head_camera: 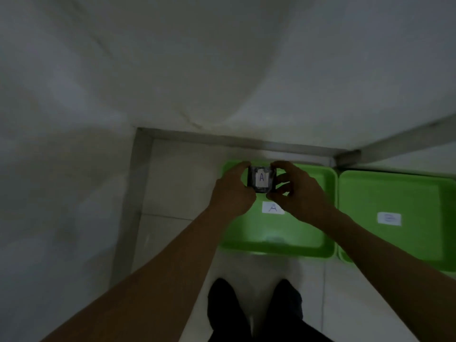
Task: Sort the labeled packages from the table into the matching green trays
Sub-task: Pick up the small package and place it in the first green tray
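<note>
A small dark package (pixel 261 179) with a white label marked A is held between both hands over the far part of a green tray (pixel 308 233). That tray carries a white label A (pixel 272 208) on its floor. My left hand (pixel 233 191) grips the package's left side and my right hand (pixel 296 191) grips its right side. A second green tray (pixel 394 193) with a white label, which looks like a B (pixel 389 218), lies to the right, touching the first.
Both trays lie on a light tiled floor in a corner of white walls with a grey skirting (pixel 143 193). My dark shoes (pixel 254 309) stand just in front of the A tray.
</note>
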